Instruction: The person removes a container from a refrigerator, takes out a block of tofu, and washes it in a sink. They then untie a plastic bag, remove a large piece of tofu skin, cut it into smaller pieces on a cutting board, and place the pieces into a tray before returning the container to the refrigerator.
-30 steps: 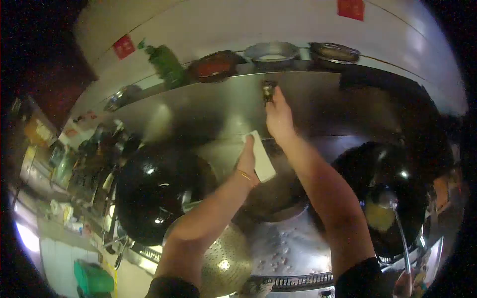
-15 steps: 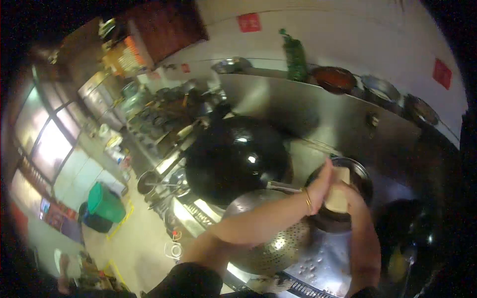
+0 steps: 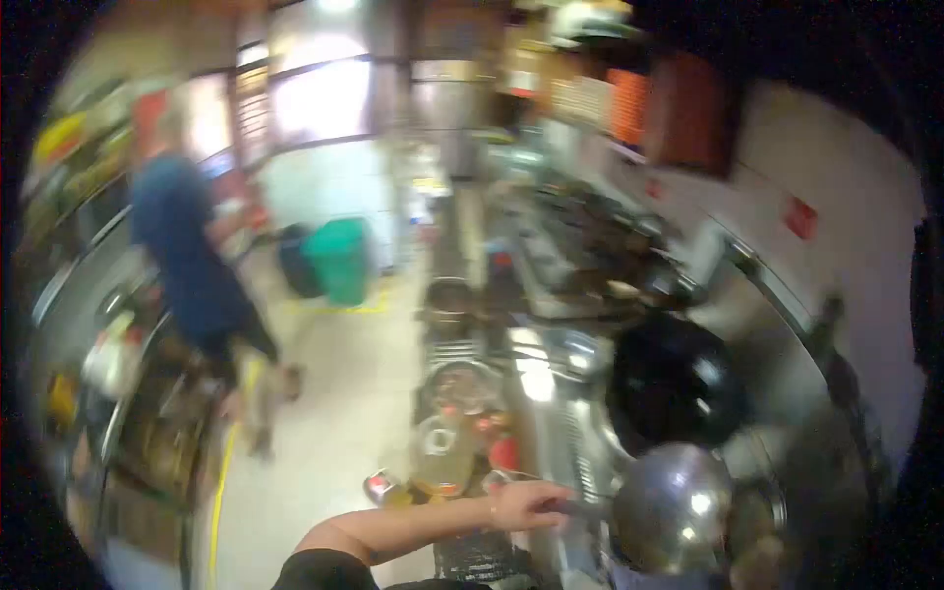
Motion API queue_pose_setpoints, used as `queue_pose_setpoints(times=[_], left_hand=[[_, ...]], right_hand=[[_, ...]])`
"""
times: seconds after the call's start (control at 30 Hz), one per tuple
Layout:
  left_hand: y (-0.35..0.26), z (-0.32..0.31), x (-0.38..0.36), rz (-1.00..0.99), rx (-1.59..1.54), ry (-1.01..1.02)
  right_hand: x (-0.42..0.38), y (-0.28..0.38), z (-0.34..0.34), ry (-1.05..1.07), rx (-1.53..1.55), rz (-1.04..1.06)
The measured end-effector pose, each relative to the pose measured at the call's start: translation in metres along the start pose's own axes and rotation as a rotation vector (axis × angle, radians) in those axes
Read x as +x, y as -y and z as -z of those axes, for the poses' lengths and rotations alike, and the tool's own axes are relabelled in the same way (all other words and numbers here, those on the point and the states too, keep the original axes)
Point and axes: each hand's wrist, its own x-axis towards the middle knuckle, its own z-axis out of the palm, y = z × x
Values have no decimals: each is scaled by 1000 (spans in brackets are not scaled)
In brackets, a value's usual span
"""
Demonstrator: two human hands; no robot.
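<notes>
Far left, a person in a blue top [image 3: 182,251] stands on the floor [image 3: 344,393] beside blurred shelves. Further back a green bin [image 3: 341,258] stands by a dark bin [image 3: 295,261]; what they hold cannot be made out. Along the middle runs a steel tabletop [image 3: 546,393] carrying round pans and bowls [image 3: 457,388], some with red bits inside, too blurred to name. Near the bottom, the left hand [image 3: 526,506] reaches rightward, its grip clamped on the handle of a metal strainer [image 3: 674,506], whose shiny domed bowl hangs at the near right, just below a black wok [image 3: 674,383]. The wok sits on the stove line with dark, glossy insides; any contents are not clear. The right hand is barely seen at the bottom right edge, and I cannot tell its grip. On the far right, a pale wall [image 3: 846,246] bears a red sign [image 3: 801,218].
</notes>
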Motion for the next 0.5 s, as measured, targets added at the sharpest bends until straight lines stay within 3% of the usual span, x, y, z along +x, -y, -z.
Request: queue_pose_setpoints(times=[0.07,0.1,0.13,0.2,0.27,0.33,0.4,0.43,0.5], left_hand=[[38,14,-127,78,263,-546],[38,22,-196,440,346,-505],[64,-2,-330,768,-160,-754],[58,-47,-465,923,-100,-1169],[41,-88,-582,1202,80,-1266],[15,-120,-664,1233,-3,-1370],[-14,-154,-731,902,-752,-1916],[-21,-164,-751,633,-1135,-2130],[-30,-179,-783,1552,-740,-1632]], right_hand=[[-9,16,-64,124,-36,40],[-17,22,-100,178,-57,65],[-34,44,-162,273,-85,86],[-72,63,-218,309,-125,95],[-111,76,-264,326,-146,96],[-137,89,-307,341,-150,80],[-161,95,-350,372,-148,64],[-168,99,-373,393,-139,56],[-190,111,-424,442,-135,43]])
